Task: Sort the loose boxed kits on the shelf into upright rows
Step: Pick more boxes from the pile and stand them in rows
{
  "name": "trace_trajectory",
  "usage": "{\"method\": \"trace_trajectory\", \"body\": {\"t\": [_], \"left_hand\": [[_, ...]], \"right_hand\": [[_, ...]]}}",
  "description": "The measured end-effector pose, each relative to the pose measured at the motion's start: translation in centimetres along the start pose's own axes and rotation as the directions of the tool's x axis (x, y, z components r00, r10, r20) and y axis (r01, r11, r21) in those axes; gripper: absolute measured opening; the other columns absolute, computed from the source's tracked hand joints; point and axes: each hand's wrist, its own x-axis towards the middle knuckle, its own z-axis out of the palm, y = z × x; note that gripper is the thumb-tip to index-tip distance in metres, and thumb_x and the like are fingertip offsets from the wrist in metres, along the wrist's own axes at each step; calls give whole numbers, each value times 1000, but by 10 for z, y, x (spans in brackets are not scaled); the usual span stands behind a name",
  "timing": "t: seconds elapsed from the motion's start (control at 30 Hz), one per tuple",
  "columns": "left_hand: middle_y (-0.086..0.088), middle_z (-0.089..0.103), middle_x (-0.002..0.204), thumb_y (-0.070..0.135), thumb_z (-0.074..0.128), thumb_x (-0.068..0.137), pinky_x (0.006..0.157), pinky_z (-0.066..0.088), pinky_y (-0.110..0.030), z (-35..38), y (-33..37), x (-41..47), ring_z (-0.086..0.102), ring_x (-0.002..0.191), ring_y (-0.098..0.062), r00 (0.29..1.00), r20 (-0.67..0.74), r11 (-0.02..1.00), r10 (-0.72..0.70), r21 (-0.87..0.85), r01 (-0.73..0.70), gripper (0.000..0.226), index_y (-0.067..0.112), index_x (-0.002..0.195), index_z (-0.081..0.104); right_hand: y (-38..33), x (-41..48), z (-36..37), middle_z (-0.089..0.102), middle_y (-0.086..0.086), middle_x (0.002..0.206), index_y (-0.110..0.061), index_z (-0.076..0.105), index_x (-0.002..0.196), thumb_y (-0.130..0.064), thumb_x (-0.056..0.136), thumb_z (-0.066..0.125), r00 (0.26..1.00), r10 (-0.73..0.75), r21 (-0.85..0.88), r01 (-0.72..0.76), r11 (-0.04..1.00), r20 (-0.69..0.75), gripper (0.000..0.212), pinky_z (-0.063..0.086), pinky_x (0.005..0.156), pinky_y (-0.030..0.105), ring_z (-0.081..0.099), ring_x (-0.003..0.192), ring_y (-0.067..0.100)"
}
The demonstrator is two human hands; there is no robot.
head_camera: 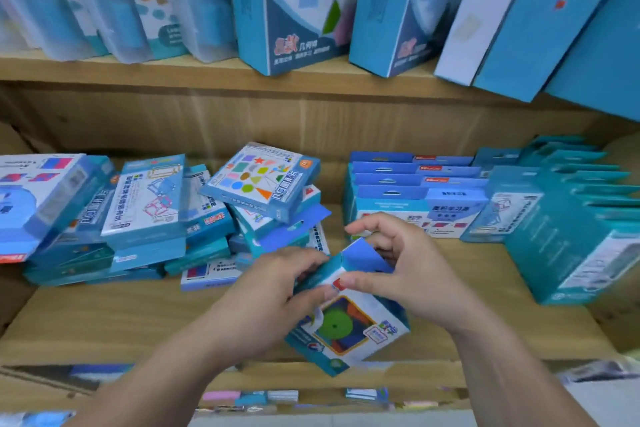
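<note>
Head view: gripping one boxed kit (349, 326) in left hand (277, 288) and right hand (408, 274), both curled round its tab end, above the shelf (104, 322) front. Lying long axis front-to-back, tab end away. Nearest, on the right hand's side, to the upright row (415, 198) just beyond.

Your wooden shelf (104, 315) carries a loose pile (156, 218) of flat kits at left, upright rows (415, 191) at right.
</note>
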Motion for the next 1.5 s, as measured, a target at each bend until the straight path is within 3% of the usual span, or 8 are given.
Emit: {"method": "trace_trajectory", "body": {"t": [0.07, 0.3, 0.5, 0.7, 0.93, 1.1, 1.23, 1.5], "left_hand": [[14, 62, 88, 37, 67, 91, 71, 46, -26, 18, 1, 7, 58, 84, -7, 998, -28, 998, -48, -33, 47, 13, 28, 99, 63], [14, 69, 102, 23, 64, 94, 76, 58, -41, 80, 3, 36, 64, 100, -9, 969, -63, 935, -238, -285, 211, 14, 27, 107, 63], [18, 69, 108, 16, 63, 95, 80, 56, -27, 117, 2, 55, 63, 104, 0, 924, -178, 895, -338, -364, 258, 23, 27, 115, 63], [11, 59, 110, 14, 61, 96, 85, 48, -14, 128, -7, 73, 58, 104, -2, 875, -365, 943, -319, -209, 257, 26, 20, 122, 62], [9, 58, 118, 20, 60, 97, 89, 55, -37, 133, -9, 84, 58, 106, -6, 795, -478, 926, -374, -150, 345, 40, 24, 136, 50], [16, 68, 104, 19, 59, 97, 76, 57, -28, 129, -5, 95, 65, 91, 0, 824, -422, 925, -378, -141, 353, 41, 29, 136, 51], [18, 70, 97, 19, 58, 98, 73, 57, -34, 125, -10, 96, 66, 86, -1, 851, -375, 930, -368, -136, 342, 39, 31, 135, 53], [26, 68, 93, 19, 57, 99, 76, 57, -38, 124, -12, 94, 66, 87, 0, 850, -359, 923, -386, -151, 355, 40, 35, 135, 52]], "right_hand": [[17, -2, -17, 70, 5, 75, -31, 64, 101, -42, 62, 92, 997, 35, -27, -37, 999, -65, 49, 51, 73, 39, 65, 77, 28], [74, -20, -72, 76, -11, 99, -22, 65, 106, -30, 58, 89, 965, 183, 146, -157, 977, -188, 53, 54, 66, 21, 71, 89, 7], [109, -19, -90, 75, -8, 101, -23, 69, 99, -26, 72, 87, 962, 149, 61, -139, 988, -229, 33, 60, 78, 34, 69, 93, 7], [120, 0, -82, 66, -11, 105, -33, 69, 105, -21, 76, 86, 932, 41, -93, -79, 993, -361, 36, 59, 81, 28, 66, 91, 2], [122, 10, -62, 62, -19, 105, -41, 51, 102, -20, 77, 86, 859, 78, -31, -109, 994, -506, 47, 59, 75, 22, 65, 92, -5], [130, 13, -59, 72, -18, 110, -33, 61, 127, -21, 83, 80, 891, 104, -5, -118, 993, -442, 49, 60, 84, 32, 68, 101, -1], [126, 12, -58, 70, -20, 110, -28, 60, 130, -13, 88, 74, 913, 61, -27, -79, 996, -404, 47, 58, 77, 19, 68, 93, -8], [124, 13, -56, 69, -17, 114, -25, 58, 133, -15, 90, 72, 918, 39, -70, -73, 995, -395, 46, 59, 79, 23, 69, 93, -3]]}}
